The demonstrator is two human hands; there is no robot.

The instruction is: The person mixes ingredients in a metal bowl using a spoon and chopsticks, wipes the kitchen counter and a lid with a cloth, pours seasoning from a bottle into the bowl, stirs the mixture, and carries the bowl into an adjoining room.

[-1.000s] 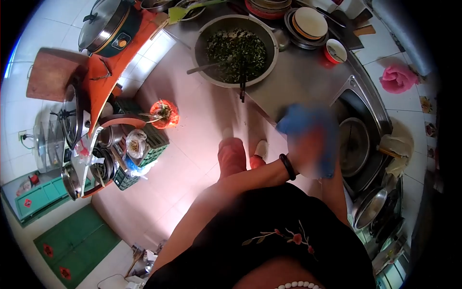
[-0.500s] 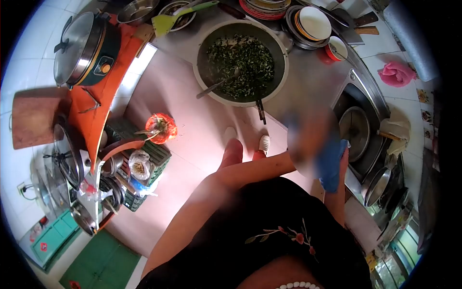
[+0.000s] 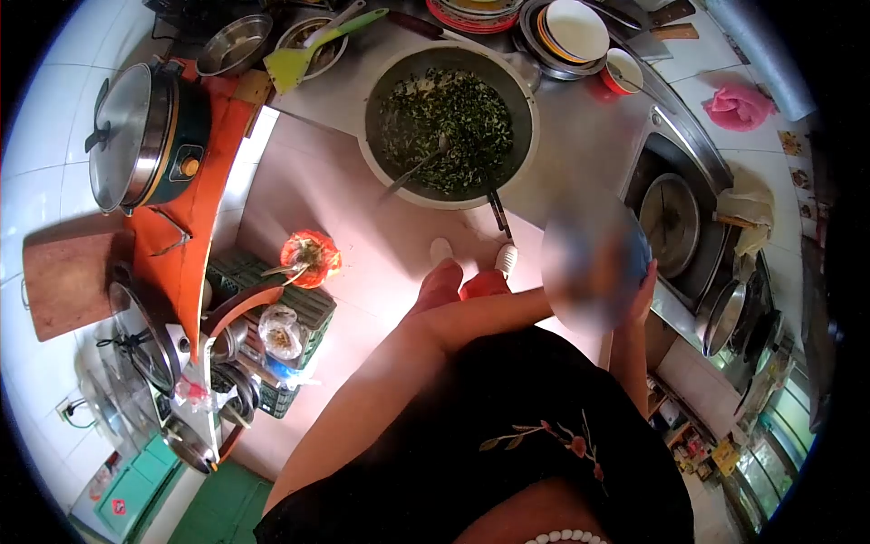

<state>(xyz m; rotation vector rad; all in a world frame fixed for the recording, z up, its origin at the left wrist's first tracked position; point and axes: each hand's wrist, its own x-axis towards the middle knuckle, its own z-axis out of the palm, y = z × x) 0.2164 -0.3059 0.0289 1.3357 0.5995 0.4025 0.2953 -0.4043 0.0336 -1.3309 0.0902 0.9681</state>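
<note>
At right of centre, my left hand (image 3: 603, 276) reaches across my body to a round, pale-and-blue blurred shape that I cannot name. Its fingers are smeared, so their grip is hidden. My right hand (image 3: 645, 292) curls round the right edge of this shape, where a blue cloth (image 3: 640, 249) shows. Both hands are close together, in front of the sink. On the counter ahead stands a large metal basin (image 3: 371, 136) with chopped greens (image 3: 453, 122) in it. A spoon (image 3: 412, 174) and dark chopsticks (image 3: 497, 213) lean in the basin.
The sink (image 3: 645, 172) at right holds a metal pan (image 3: 669, 263). Stacked bowls (image 3: 577, 32) and a red cup (image 3: 623, 72) stand behind. An electric pot (image 3: 136, 136) sits on the orange table (image 3: 186, 231) at left. A red bag (image 3: 308, 258) lies near a green crate (image 3: 313, 304).
The blue cloth hung below my hands before; now it is gathered up round the blurred shape's right side. My right hand has moved up slightly. The whole view has shifted a little.
</note>
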